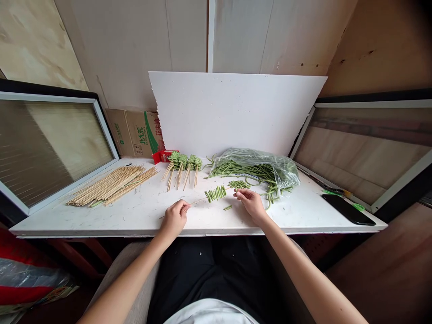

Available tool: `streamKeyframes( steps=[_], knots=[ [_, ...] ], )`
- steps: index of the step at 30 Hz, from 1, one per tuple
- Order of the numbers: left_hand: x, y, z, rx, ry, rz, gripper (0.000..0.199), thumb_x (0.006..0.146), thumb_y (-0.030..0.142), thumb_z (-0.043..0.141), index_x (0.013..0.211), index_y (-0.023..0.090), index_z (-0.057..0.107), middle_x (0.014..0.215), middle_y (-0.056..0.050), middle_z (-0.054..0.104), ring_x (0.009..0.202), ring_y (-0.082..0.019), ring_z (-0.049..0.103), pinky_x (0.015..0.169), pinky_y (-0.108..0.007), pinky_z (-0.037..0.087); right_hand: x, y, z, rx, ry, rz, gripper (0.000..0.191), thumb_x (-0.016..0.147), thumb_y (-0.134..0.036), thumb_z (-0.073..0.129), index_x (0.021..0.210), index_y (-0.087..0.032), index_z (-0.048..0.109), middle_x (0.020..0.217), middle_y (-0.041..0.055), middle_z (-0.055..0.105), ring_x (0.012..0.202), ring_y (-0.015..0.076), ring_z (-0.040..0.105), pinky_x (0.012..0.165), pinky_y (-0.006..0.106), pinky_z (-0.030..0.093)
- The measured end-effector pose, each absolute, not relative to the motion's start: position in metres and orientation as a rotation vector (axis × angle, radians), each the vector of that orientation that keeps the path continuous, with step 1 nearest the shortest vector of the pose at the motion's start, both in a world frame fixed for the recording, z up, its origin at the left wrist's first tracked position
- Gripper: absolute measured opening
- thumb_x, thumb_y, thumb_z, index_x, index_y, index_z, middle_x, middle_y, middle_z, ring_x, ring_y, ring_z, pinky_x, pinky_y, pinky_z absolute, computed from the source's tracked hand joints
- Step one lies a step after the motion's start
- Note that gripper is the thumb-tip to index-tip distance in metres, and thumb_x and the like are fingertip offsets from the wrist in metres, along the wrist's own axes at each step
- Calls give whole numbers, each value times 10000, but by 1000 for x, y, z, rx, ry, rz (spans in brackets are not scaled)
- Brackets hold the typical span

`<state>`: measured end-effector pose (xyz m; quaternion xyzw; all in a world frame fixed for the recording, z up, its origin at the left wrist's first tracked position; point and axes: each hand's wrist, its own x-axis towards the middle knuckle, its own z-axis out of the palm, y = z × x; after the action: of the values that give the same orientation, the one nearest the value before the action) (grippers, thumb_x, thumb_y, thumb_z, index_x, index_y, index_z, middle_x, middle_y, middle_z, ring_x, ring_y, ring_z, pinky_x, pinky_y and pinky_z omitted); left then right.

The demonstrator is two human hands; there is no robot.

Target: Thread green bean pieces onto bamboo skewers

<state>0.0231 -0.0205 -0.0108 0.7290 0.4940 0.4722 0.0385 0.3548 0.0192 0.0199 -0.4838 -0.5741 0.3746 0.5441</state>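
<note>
Keeping the skewer (198,201) steady above the counter (135,220) should help space its threaded beans (215,194) evenly, the left hand (176,216) pinching the bare end, the right hand's (250,203) fingers nearly together by the tip, hold unclear, with loose pieces (239,184) and bagged beans (243,170) crowding close behind.

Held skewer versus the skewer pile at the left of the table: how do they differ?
The held skewer carries a row of green bean pieces; the sticks in the skewer pile look bare. The held skewer is gripped in the left hand, while the skewer pile lies on the table. Both consist of thin, pale sticks.
</note>
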Motion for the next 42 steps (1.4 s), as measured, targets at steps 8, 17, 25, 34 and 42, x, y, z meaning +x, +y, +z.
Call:
streamKeyframes(
  steps=[8, 17, 25, 34, 42],
  knots=[
    [23, -21, -10, 2275, 1504, 1427, 200, 1005, 281, 537, 848, 214, 641, 748, -16, 695, 658, -167, 612, 656, -273, 430, 353, 13, 24, -998, -1173, 1129, 445, 726, -564, 869, 970, -214, 744, 1033, 111, 795, 903, 244, 700, 817, 355, 519],
    [24, -23, -7, 2308, 1474, 1409, 190, 1000, 256, 536, 843, 211, 633, 754, -16, 698, 661, -165, 614, 651, -275, 424, 356, 16, 21, -960, -1311, 1156, 391, 775, -587, 819, 910, -230, 733, 1026, 65, 751, 908, 212, 654, 686, 283, 459],
    [24, -24, -7, 2308, 1467, 1405, 180, 1000, 253, 543, 847, 212, 629, 768, -18, 702, 682, -170, 627, 661, -273, 430, 355, 15, 20, -985, -1412, 1098, 420, 821, -631, 754, 980, -242, 736, 1011, 53, 729, 818, 188, 605, 674, 284, 446],
    [24, -24, -6, 2315, 1470, 1411, 171, 986, 242, 562, 835, 212, 636, 749, -9, 690, 668, -164, 616, 650, -273, 424, 354, 12, 21, -994, -1411, 1094, 409, 813, -607, 782, 994, -241, 762, 1004, 59, 724, 814, 190, 590, 680, 287, 448],
    [24, -24, -7, 2311, 1474, 1404, 186, 982, 238, 552, 824, 214, 647, 722, -6, 671, 647, -161, 595, 646, -275, 421, 353, 12, 21, -1000, -1408, 1088, 453, 795, -636, 788, 1004, -234, 771, 1011, 58, 718, 810, 180, 590, 673, 284, 464]
  ],
)
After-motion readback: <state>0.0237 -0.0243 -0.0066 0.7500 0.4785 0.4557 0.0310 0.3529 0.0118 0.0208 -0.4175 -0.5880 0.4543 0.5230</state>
